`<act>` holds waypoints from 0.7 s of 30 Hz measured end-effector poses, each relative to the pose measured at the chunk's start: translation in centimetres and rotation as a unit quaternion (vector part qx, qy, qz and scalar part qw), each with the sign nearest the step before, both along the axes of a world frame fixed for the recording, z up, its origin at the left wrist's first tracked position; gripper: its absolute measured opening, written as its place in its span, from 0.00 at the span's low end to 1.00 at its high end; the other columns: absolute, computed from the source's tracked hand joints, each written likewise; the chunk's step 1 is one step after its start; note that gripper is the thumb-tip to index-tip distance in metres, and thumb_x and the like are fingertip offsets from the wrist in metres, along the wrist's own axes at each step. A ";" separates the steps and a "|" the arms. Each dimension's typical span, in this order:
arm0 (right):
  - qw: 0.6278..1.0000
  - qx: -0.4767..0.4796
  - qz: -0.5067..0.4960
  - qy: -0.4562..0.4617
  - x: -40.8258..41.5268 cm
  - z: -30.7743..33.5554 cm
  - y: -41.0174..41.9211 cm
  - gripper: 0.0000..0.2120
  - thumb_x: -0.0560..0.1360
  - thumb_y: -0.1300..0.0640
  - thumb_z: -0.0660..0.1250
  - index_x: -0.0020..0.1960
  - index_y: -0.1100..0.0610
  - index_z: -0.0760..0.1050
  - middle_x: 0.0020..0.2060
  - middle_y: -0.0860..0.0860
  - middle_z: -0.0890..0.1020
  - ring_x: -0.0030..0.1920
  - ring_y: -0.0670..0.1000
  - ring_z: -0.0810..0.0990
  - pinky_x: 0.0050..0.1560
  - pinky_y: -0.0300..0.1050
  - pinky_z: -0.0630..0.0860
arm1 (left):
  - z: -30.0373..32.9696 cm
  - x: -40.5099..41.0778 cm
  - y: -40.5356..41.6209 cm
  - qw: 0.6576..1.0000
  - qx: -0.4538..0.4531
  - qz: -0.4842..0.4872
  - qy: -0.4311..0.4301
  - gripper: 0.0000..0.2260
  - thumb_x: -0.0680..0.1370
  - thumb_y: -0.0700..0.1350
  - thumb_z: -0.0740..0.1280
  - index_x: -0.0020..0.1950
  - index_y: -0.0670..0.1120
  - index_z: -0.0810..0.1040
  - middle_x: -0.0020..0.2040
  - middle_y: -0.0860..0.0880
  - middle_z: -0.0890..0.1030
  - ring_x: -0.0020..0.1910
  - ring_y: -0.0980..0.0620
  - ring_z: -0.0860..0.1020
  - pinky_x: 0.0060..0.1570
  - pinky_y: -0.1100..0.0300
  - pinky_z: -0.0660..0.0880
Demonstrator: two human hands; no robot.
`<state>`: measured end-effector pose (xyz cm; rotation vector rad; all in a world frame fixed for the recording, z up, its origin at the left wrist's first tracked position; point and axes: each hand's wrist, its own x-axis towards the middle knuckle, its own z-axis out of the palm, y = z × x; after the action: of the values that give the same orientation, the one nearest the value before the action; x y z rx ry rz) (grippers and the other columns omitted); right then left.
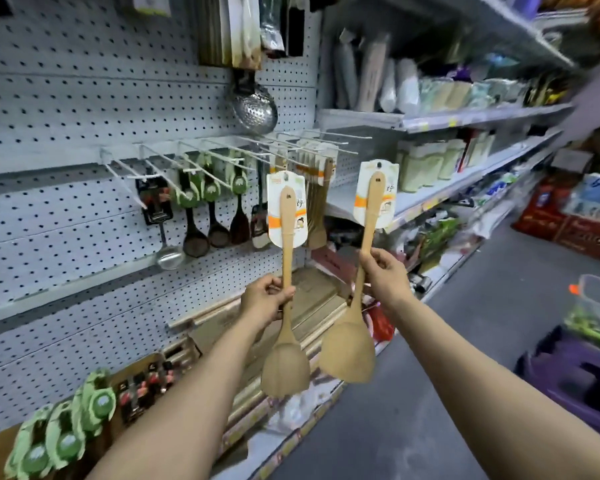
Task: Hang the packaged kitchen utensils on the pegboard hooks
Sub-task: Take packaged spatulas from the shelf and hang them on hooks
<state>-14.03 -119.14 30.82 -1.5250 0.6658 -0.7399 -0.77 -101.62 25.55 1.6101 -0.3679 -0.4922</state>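
Note:
My left hand (265, 299) grips the handle of a wooden spatula (285, 362), blade down, with its white and orange card (286, 209) at the top. My right hand (385, 275) holds a second wooden spatula (349, 348) the same way, its card (374, 192) higher and further right. Both cards are raised close to the white pegboard hooks (222, 154), just below and in front of the hook tips. The left spatula's card sits near a hook that carries similar wooden utensils (317, 188).
Dark ladles and spoons with green cards (208, 209) hang on the hooks to the left, and a metal skimmer (253, 109) hangs above. More green-carded utensils (63, 438) lie in a box at lower left. Shelves of goods (447, 112) run along the right, with the aisle floor (465, 341) below.

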 end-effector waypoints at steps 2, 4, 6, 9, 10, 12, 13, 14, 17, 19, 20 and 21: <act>1.000 0.007 -0.018 0.007 1.8 0.8 -4.5 0.14 0.80 0.50 0.67 0.46 0.60 0.82 0.34 0.55 0.78 0.38 0.56 0.76 0.42 0.52 0.78 | 0.7 1.8 -4.3 1.000 0.003 -0.001 -0.002 0.10 0.75 0.39 0.73 0.40 0.48 0.74 0.40 0.43 0.78 0.39 0.47 0.80 0.34 0.56 0.79; 1.000 0.014 -0.023 0.004 3.3 1.3 -8.7 0.18 0.78 0.47 0.69 0.44 0.63 0.83 0.32 0.55 0.79 0.37 0.56 0.77 0.44 0.55 0.79 | 1.4 3.3 -8.3 1.000 0.003 0.000 -0.008 0.10 0.74 0.40 0.74 0.40 0.48 0.74 0.40 0.44 0.78 0.38 0.49 0.80 0.30 0.60 0.77; 1.000 0.014 -0.026 -0.004 4.7 1.3 -12.3 0.13 0.77 0.51 0.71 0.43 0.60 0.84 0.31 0.53 0.80 0.35 0.55 0.78 0.42 0.53 0.80 | 2.0 4.3 -11.9 1.000 0.014 0.002 -0.022 0.10 0.74 0.41 0.74 0.38 0.48 0.74 0.39 0.45 0.78 0.38 0.49 0.79 0.31 0.59 0.78; 0.999 0.027 -0.011 -0.021 6.6 1.0 -17.1 0.04 0.77 0.60 0.71 0.51 0.57 0.83 0.34 0.52 0.83 0.34 0.51 0.79 0.34 0.44 0.79 | 2.2 5.5 -16.6 0.999 0.030 0.006 -0.037 0.11 0.75 0.41 0.73 0.37 0.48 0.72 0.38 0.44 0.77 0.39 0.48 0.78 0.33 0.58 0.79; 0.999 0.030 0.003 -0.020 7.4 0.9 -18.6 0.07 0.77 0.62 0.70 0.53 0.57 0.83 0.36 0.53 0.83 0.33 0.51 0.80 0.32 0.41 0.77 | 2.2 5.9 -17.9 0.998 0.036 0.009 -0.041 0.11 0.75 0.42 0.73 0.38 0.48 0.72 0.39 0.44 0.77 0.39 0.48 0.79 0.33 0.58 0.79; 0.998 0.049 0.034 -0.015 9.2 0.4 -21.9 0.09 0.76 0.65 0.69 0.55 0.57 0.82 0.39 0.55 0.83 0.33 0.51 0.80 0.34 0.42 0.79 | 1.8 7.0 -20.6 0.997 0.052 0.018 -0.057 0.11 0.75 0.43 0.73 0.37 0.48 0.73 0.39 0.44 0.78 0.40 0.48 0.79 0.35 0.54 0.79; 0.997 0.061 0.050 -0.013 10.2 0.1 -23.5 0.10 0.76 0.66 0.69 0.55 0.57 0.82 0.40 0.56 0.84 0.34 0.52 0.81 0.38 0.46 0.82 | 1.6 7.5 -21.9 0.996 0.060 0.027 -0.064 0.11 0.74 0.44 0.74 0.37 0.48 0.73 0.38 0.44 0.77 0.39 0.48 0.79 0.37 0.51 0.80; 0.995 0.079 0.065 -0.013 11.1 -0.1 -24.9 0.11 0.76 0.67 0.68 0.56 0.58 0.82 0.41 0.56 0.84 0.35 0.53 0.81 0.43 0.50 0.83 | 1.4 7.9 -23.0 0.995 0.065 0.040 -0.069 0.10 0.74 0.44 0.74 0.37 0.48 0.74 0.38 0.44 0.77 0.39 0.47 0.79 0.39 0.48 0.80; 0.984 0.131 0.122 -0.021 13.1 -0.3 -29.0 0.08 0.78 0.65 0.67 0.55 0.57 0.80 0.36 0.56 0.82 0.30 0.53 0.80 0.34 0.47 0.83 | 0.9 8.2 -26.6 0.991 0.065 0.096 -0.067 0.10 0.73 0.44 0.75 0.38 0.47 0.75 0.39 0.43 0.79 0.41 0.46 0.81 0.41 0.47 0.80; 0.977 0.142 0.159 -0.020 13.6 -0.1 -31.4 0.04 0.79 0.61 0.68 0.53 0.58 0.80 0.33 0.55 0.80 0.26 0.50 0.79 0.28 0.42 0.79 | 0.8 7.5 -29.0 0.986 0.069 0.136 -0.060 0.09 0.74 0.43 0.75 0.39 0.46 0.75 0.39 0.43 0.79 0.41 0.46 0.82 0.41 0.47 0.81; 0.975 0.141 0.173 -0.019 13.9 0.0 -32.5 0.04 0.79 0.59 0.68 0.52 0.58 0.80 0.32 0.54 0.79 0.25 0.49 0.78 0.28 0.41 0.79 | 0.9 7.0 -30.1 0.984 0.071 0.153 -0.054 0.09 0.74 0.43 0.74 0.39 0.46 0.75 0.38 0.42 0.80 0.41 0.46 0.82 0.42 0.46 0.81; 0.973 0.136 0.185 -0.017 14.3 0.0 -33.6 0.06 0.79 0.57 0.69 0.50 0.59 0.81 0.32 0.54 0.78 0.25 0.48 0.78 0.28 0.41 0.79 | 0.9 6.6 -31.1 0.982 0.073 0.166 -0.047 0.10 0.74 0.43 0.74 0.38 0.46 0.75 0.39 0.40 0.80 0.42 0.45 0.82 0.43 0.45 0.81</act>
<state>0.28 -152.78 30.79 -1.3291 0.4190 -0.3718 5.85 -132.75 26.43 1.7982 -0.1305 -0.1924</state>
